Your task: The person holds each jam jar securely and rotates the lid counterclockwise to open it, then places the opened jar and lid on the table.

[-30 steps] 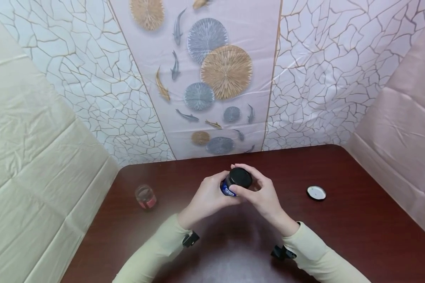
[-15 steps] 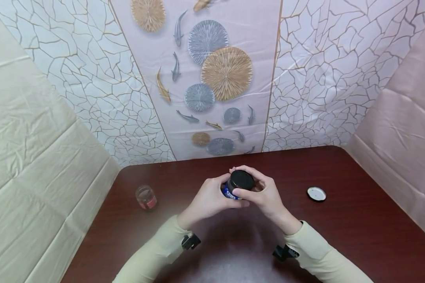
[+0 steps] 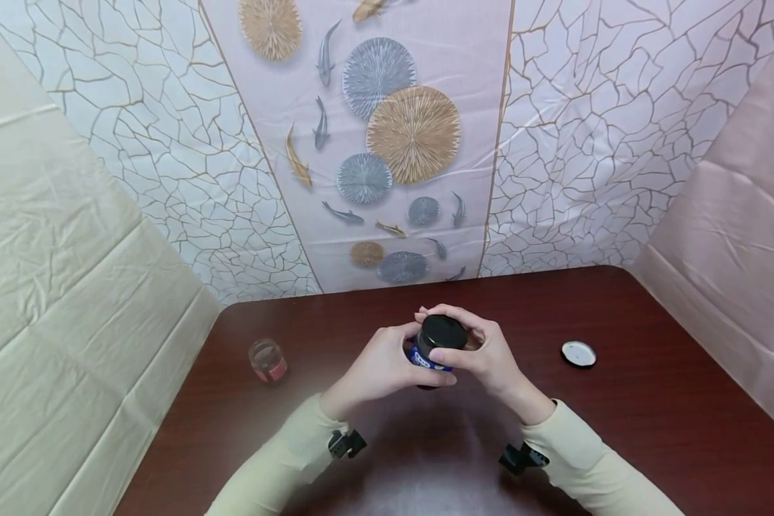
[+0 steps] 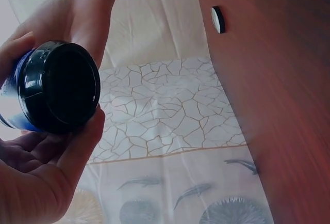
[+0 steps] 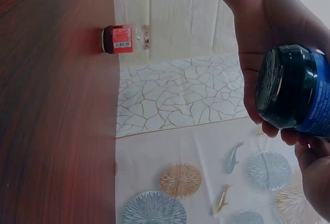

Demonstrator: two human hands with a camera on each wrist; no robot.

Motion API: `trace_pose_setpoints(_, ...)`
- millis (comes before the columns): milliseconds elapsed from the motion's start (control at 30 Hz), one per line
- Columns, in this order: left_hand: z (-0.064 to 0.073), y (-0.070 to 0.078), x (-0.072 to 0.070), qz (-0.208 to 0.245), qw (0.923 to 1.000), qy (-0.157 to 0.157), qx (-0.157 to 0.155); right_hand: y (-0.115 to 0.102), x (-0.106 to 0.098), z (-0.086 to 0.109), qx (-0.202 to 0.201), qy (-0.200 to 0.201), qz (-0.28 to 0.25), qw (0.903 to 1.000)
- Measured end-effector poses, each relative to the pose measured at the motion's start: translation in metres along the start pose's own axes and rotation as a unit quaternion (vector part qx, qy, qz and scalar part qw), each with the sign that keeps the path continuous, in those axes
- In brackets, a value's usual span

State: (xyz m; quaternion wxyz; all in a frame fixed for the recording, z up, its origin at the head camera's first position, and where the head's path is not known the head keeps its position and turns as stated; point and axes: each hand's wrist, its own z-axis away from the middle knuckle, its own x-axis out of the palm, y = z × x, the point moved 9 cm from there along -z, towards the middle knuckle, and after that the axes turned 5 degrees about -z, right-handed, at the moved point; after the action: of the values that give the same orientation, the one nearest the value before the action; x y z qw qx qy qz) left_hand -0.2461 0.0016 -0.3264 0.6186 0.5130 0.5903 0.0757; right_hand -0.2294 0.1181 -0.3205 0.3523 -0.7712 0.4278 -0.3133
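Both hands hold a jar over the middle of the table, its black lid (image 3: 443, 330) facing up. The jar (image 3: 426, 359) has a blue label, partly covered by fingers. My left hand (image 3: 385, 362) grips the jar's body low from the left side. From the right, my right hand (image 3: 486, 358) curls round the lid, thumb on the near side and fingers on the far side. Both wrist views look at the jar's dark underside, the dark base (image 4: 72, 87) in the left one and the embossed base (image 5: 270, 79) in the right one.
On the left of the dark red table (image 3: 651, 430) stands a clear glass jar (image 3: 267, 360) with a red label. A black-rimmed lid (image 3: 578, 354), white inside face up, lies to the right. Patterned cloth (image 3: 555, 179) hangs behind the table's far edge.
The jar and both hands have shifted slightly right and nearer to me. The jar has turned a little, with more of its label toward the front. The glass jar and loose lid stay put.
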Motion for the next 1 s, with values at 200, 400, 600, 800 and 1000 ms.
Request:
trace_pose_setpoints(200,0.001,-0.004,0.004,0.027,0.9988,-0.036,-0.018,0.003,0.002,0.001,0.003,-0.011,-0.022,0.9997)
trace_pose_setpoints(400,0.005,-0.007,0.007,0.062,0.9951,-0.071,-0.028,0.003,0.007,0.000,0.013,-0.039,-0.008,0.9991)
trace_pose_setpoints(600,0.008,-0.003,0.000,0.035,0.9987,-0.037,-0.004,0.001,0.010,0.001,0.003,-0.037,0.026,0.9990)
trace_pose_setpoints(800,0.008,-0.005,-0.008,0.017,0.9997,0.019,0.000,0.004,0.009,0.003,-0.002,0.005,0.061,0.9981)
trace_pose_setpoints(1000,0.007,-0.012,-0.013,-0.009,0.9981,0.061,-0.006,0.008,0.002,0.006,0.032,0.065,0.108,0.9915)
